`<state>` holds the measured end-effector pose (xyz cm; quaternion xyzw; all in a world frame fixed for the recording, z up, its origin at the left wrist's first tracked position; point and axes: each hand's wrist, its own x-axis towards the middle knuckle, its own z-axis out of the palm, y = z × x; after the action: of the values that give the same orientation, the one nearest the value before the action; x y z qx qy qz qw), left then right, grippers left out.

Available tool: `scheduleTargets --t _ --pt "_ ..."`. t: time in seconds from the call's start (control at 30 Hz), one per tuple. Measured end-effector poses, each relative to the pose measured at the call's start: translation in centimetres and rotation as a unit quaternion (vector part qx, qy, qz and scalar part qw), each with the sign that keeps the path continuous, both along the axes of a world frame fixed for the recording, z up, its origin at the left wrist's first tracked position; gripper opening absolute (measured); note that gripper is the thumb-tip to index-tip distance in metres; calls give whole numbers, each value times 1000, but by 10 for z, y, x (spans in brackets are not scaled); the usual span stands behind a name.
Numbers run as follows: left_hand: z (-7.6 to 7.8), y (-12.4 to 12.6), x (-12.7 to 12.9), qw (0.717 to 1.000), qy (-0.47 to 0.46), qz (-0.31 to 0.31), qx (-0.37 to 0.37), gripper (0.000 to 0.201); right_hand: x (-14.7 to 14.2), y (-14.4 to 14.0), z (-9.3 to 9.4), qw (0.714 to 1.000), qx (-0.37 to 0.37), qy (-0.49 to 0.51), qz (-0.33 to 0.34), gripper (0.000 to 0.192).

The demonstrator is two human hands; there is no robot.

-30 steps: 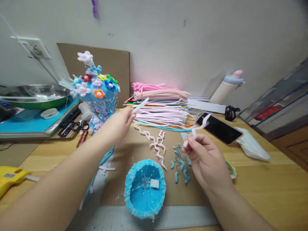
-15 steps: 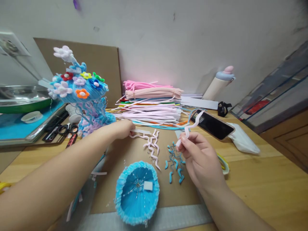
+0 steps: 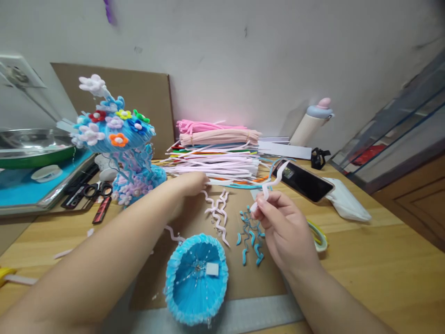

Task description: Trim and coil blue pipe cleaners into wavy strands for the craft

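1. Right hand [image 3: 288, 232], near the middle of the wooden table [image 3: 382, 260]: fingers [image 3: 269, 202] pinched shut on the lower end of a pale pink wavy pipe-cleaner strip [image 3: 273, 178], held upright, its top curling toward the black smartphone [image 3: 302, 181] lying toward the right back edge.
2. Left hand [image 3: 189, 183], reaching to the front edge of the stacked bundle of straight pink, white and coloured pipe cleaners [image 3: 222, 153] at the back edge: fingertips down among the loose white strands; open or closed not to be told, since the hand's back hides them.
3. Between the hands, on the brown cardboard mat [image 3: 194, 213]: a cluster of loose pale pink wavy strips [image 3: 217, 213], and just right of it a scatter of short blue curled pieces [image 3: 250, 234].
4. Near the front edge: a blue fuzzy pipe-cleaner dome lying open side up [image 3: 196, 278], a small white square visible inside.
5. Toward the left back corner: a finished blue pipe-cleaner ornament topped with small coloured flowers [image 3: 118, 139]; black-handled scissors [image 3: 92, 189] just left of its base.
6. To do the pick well, judging from this: take one strand only, pinching near its free end and drawing it out along its length, not upward, to avoid dragging the neighbours off the stack.
7. Best to keep the right-hand pinch low on the wavy strip, light enough to spare the bends.
8. Forearm to stay clear of the blue dome and of the loose pieces.
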<state>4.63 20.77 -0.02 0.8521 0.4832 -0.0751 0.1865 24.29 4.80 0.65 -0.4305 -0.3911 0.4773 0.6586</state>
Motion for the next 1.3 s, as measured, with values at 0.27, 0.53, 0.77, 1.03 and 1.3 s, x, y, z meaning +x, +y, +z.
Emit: scheduleTargets --t 0.27,0.53,0.77,1.03,1.3 --pt "-27 27 4 994 -55 -16 91 32 1 3 2 1000 0 3 -3 13" --pt "-20 16 -5 982 -128 -46 134 32 2 5 0 1000 1 11 -5 14" --pt "-17 -38 5 961 -174 -209 51 23 3 11 -6 1000 -8 5 -10 15" --pt "-2 -64 -33 978 -145 -103 110 36 2 13 -15 999 -33 -19 35 19" --pt "32 -168 -46 982 -113 61 137 37 -9 4 -15 930 -153 -144 303 30"
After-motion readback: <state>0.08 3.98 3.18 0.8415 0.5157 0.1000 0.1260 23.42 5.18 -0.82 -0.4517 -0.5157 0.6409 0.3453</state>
